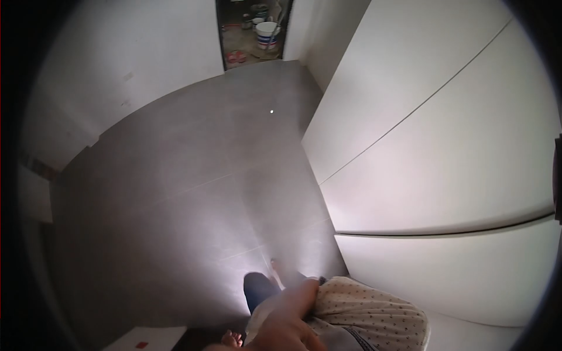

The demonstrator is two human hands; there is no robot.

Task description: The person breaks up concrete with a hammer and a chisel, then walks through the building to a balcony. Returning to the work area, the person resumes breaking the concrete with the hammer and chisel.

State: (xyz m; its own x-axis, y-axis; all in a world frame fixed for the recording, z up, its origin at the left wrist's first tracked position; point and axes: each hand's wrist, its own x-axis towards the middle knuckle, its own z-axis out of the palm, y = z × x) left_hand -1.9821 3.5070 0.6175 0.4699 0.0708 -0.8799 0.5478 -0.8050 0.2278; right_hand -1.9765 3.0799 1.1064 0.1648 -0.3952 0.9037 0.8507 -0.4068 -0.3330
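At the bottom edge, the curled fingertips of my left hand (pixel 232 339) show beside a dark area, with the rest of the hand cut off by the frame. My right hand (pixel 301 295) reaches forward against a cream cloth (pixel 372 307) with small dark dots. Its fingers are blurred, and a small dark piece (pixel 321 281) shows at their far end; I cannot tell whether they grip it. Below the hands, a dark trouser leg (pixel 257 291) and part of a bare foot (pixel 274 264) appear over the floor.
Grey tiles cover the floor (pixel 175 158). Tall white cabinet panels (pixel 433 140) line the right side, and a white wall (pixel 134 52) curves along the left. Beyond a doorway at the top stand a white and blue bucket (pixel 267 36) and red slippers (pixel 236 57). A white panel (pixel 146 338) lies bottom left.
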